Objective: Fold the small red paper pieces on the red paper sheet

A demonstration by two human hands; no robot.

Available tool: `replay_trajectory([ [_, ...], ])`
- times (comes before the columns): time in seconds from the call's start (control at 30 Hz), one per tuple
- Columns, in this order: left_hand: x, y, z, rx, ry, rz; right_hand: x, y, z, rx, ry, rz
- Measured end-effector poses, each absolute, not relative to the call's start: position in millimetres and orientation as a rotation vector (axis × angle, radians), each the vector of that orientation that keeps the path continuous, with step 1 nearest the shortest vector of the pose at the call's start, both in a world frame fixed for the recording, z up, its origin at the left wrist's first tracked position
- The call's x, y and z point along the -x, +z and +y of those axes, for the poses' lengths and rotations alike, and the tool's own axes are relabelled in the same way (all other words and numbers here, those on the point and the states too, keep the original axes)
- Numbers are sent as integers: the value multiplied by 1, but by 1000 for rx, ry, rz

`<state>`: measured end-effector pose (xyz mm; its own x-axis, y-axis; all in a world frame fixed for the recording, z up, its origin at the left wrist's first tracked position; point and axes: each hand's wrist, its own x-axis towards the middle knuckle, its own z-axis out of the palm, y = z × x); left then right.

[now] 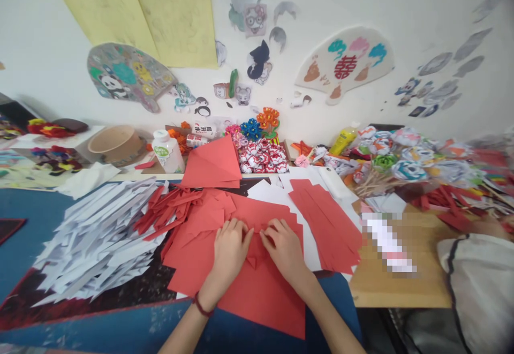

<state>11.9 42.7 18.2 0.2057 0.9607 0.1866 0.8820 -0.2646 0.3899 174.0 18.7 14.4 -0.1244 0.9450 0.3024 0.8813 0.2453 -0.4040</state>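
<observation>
Red paper (257, 290) lies flat under both my hands, a large sheet spread over the blue table (24, 236) right in front of me. My left hand (229, 247) rests palm down on it, fingers together and pointing away, pressing the sheet. My right hand (284, 248) lies just beside it, fingers curled a little, with the fingertips pinching a small fold of the red sheet between the two hands. A red cord sits on my left wrist. To the left, a heap of white paper strips (96, 236) fans out, touching a bundle of red strips (164, 212). To the right lie more cut red sheets (325, 220) on white paper. Farther back stand a white glue bottle (167, 151) and a tray of paper flowers (262, 157). Another person's sleeve (477, 279) shows at the right edge.
</observation>
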Motion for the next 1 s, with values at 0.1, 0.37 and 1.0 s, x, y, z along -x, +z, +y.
replay_trajectory([
  [0.1,-16,19,51,-2220,596,1606,-176,22,27,1630,426,-1867],
  [0.37,-11,37,61,-2101,805,1263,-197,38,42,1443,973,-1671],
  [1.0,7,22,73,-2251,648,1201,-213,18,27,1632,735,-1664],
])
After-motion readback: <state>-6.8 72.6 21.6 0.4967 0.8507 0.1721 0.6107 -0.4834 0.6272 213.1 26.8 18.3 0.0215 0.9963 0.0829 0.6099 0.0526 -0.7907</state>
